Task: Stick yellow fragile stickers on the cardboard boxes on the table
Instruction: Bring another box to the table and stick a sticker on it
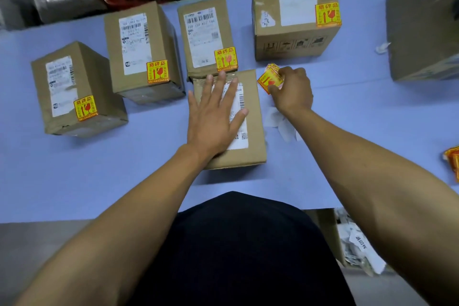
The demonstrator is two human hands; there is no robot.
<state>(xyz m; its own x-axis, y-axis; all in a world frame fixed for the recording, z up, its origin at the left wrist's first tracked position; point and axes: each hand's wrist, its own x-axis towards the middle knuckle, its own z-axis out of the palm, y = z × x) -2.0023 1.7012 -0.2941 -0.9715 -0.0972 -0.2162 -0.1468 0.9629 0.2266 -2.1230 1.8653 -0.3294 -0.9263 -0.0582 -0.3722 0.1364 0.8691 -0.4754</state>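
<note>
A cardboard box (253, 117) with a white shipping label lies in front of me on the blue table (99, 169). My left hand (213, 117) lies flat on its top with the fingers spread. To the right of the box, my right hand (293, 90) pinches a small stack of yellow fragile stickers (269, 79) just above the table. Several other boxes stand behind, each with a yellow sticker on top: far left (79, 89), centre left (141, 49), centre (206, 37) and back right (295, 20).
A large cardboard box (422, 22) stands at the right edge. White peeled backing papers (280, 122) lie beside the near box. More yellow stickers (453, 164) lie at the far right. A bin with paper scraps (357, 241) sits below the table edge.
</note>
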